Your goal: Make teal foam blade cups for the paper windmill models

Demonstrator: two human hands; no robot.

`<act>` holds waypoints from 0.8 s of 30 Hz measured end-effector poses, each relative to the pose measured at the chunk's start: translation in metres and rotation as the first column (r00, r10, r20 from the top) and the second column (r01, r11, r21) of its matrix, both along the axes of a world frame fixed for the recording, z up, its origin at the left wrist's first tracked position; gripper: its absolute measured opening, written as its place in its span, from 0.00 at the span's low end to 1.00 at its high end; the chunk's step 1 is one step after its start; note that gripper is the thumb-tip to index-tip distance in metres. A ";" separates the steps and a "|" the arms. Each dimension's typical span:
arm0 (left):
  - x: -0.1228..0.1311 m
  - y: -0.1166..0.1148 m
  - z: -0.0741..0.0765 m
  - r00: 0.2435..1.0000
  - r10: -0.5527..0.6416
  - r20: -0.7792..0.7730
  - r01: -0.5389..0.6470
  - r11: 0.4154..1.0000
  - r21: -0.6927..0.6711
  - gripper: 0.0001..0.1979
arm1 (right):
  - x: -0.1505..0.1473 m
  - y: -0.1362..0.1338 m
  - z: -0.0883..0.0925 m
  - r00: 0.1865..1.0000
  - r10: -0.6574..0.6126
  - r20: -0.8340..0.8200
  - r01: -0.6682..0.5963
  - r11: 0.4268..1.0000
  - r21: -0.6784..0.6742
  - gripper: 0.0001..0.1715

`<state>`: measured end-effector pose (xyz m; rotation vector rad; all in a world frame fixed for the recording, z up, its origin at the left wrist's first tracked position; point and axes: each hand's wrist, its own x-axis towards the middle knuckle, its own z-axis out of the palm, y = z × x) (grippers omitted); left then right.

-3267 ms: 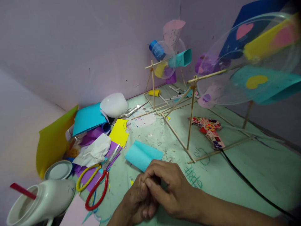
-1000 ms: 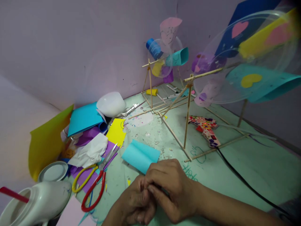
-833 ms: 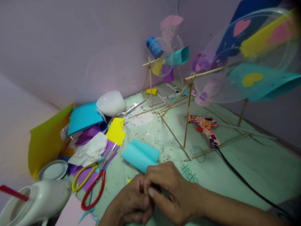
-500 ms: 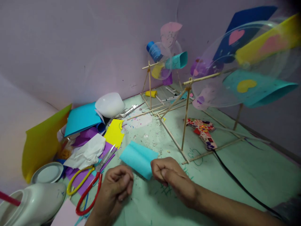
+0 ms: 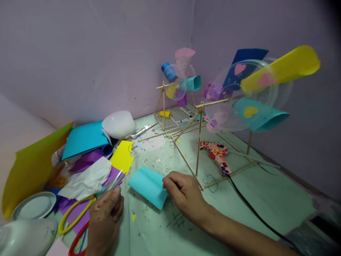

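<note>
My left hand (image 5: pixel 105 220) lies low on the left of the green table, its fingers bent together over the middle of the scissors (image 5: pixel 69 217), which have one yellow and one red handle. The blades stick out past my fingertips. My right hand (image 5: pixel 185 195) is curled in the middle. Its thumb and forefinger pinch the near right edge of a folded cyan paper (image 5: pixel 146 183) that lies flat on the table.
Two stick-framed wheels with coloured paper cones, a small wheel (image 5: pixel 179 80) and a large wheel (image 5: pixel 249 94), stand behind. A patterned glue gun (image 5: pixel 217 153) with a black cord (image 5: pixel 255 213) lies right. Paper sheets (image 5: pixel 85 138), a white jug (image 5: pixel 26 236) and a lid (image 5: pixel 33 206) crowd the left.
My hands were clasped together and have come apart. The left one went left onto the scissors, the right one up to the cyan paper's edge. The view shifted right.
</note>
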<state>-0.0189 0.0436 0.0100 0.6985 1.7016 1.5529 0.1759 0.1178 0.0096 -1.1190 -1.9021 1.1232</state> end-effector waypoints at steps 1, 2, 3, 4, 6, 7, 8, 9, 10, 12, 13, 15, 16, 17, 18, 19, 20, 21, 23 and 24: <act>-0.001 0.002 -0.001 0.999 0.016 -0.043 -0.016 1.000 -0.010 0.20 | 0.000 0.002 0.001 0.999 -0.027 0.047 0.026 0.999 0.019 0.12; -0.001 0.003 -0.002 0.997 0.031 -0.072 -0.033 0.999 -0.024 0.16 | 0.001 0.003 0.002 0.994 -0.050 0.093 0.047 0.998 0.037 0.11; -0.002 0.006 -0.003 0.994 0.047 -0.099 -0.051 0.998 -0.039 0.14 | 0.001 0.005 0.003 0.989 -0.063 0.137 0.057 0.997 0.046 0.15; -0.003 0.008 -0.005 0.990 0.053 -0.132 -0.061 0.996 -0.060 0.17 | 0.001 0.006 0.004 0.982 -0.063 0.180 0.056 0.997 0.044 0.20; -0.004 0.012 -0.009 0.976 0.024 -0.218 -0.049 0.992 -0.113 0.31 | 0.001 0.007 0.005 0.964 -0.022 0.264 0.021 1.000 0.009 0.31; -0.005 0.014 -0.012 0.964 -0.009 -0.268 -0.030 0.990 -0.139 0.35 | 0.001 0.007 0.005 0.953 0.010 0.302 -0.005 1.000 -0.017 0.38; -0.005 0.016 -0.015 0.949 -0.052 -0.310 -0.001 0.986 -0.167 0.36 | 0.001 0.007 0.004 0.941 0.042 0.336 -0.031 0.999 -0.038 0.44; -0.005 0.017 -0.018 0.939 -0.093 -0.331 0.031 0.982 -0.187 0.37 | 0.000 0.006 0.003 0.928 0.076 0.365 -0.062 0.997 -0.049 0.50; -0.004 0.019 -0.021 0.935 -0.123 -0.331 0.060 0.979 -0.195 0.38 | 0.000 0.005 0.002 0.915 0.108 0.388 -0.096 0.994 -0.051 0.53; -0.003 0.021 -0.024 0.936 -0.137 -0.324 0.079 0.979 -0.186 0.39 | 0.000 0.003 -0.001 0.894 0.154 0.421 -0.155 0.987 -0.032 0.56; -0.003 0.022 -0.024 0.938 -0.130 -0.320 0.076 0.981 -0.178 0.38 | 0.000 0.003 -0.003 0.885 0.169 0.433 -0.179 0.984 -0.018 0.57; -0.002 0.023 -0.023 0.944 -0.111 -0.310 0.064 0.985 -0.157 0.36 | 0.000 0.002 -0.004 0.875 0.190 0.445 -0.213 0.977 0.002 0.58; -0.001 0.023 -0.022 0.948 -0.102 -0.302 0.060 0.988 -0.144 0.34 | 0.000 0.002 -0.005 0.875 0.197 0.443 -0.221 0.975 0.003 0.58; -0.001 0.022 -0.021 0.955 -0.093 -0.283 0.060 0.990 -0.125 0.31 | 0.000 0.002 -0.005 0.876 0.204 0.436 -0.226 0.974 -0.003 0.57; -0.001 0.021 -0.021 0.962 -0.084 -0.259 0.060 0.993 -0.100 0.29 | 0.001 0.002 -0.006 0.880 0.212 0.425 -0.227 0.974 -0.016 0.57; -0.001 0.020 -0.020 0.969 -0.075 -0.235 0.059 0.996 -0.074 0.26 | 0.001 0.002 -0.006 0.885 0.217 0.412 -0.222 0.974 -0.035 0.56; -0.001 0.019 -0.020 0.974 -0.068 -0.214 0.058 0.997 -0.052 0.24 | 0.001 0.002 -0.006 0.893 0.218 0.394 -0.214 0.975 -0.056 0.55; 0.000 0.018 -0.020 0.979 -0.061 -0.193 0.055 0.998 -0.038 0.22 | 0.001 0.002 -0.006 0.903 0.218 0.370 -0.205 0.976 -0.075 0.54; 0.001 0.016 -0.022 0.987 -0.053 -0.154 0.049 0.998 -0.025 0.19 | 0.000 0.001 -0.008 0.935 0.208 0.287 -0.189 0.978 -0.092 0.53; 0.001 0.015 -0.022 0.990 -0.045 -0.137 0.043 0.999 -0.018 0.18 | -0.001 0.001 -0.009 0.956 0.193 0.220 -0.177 0.980 -0.091 0.53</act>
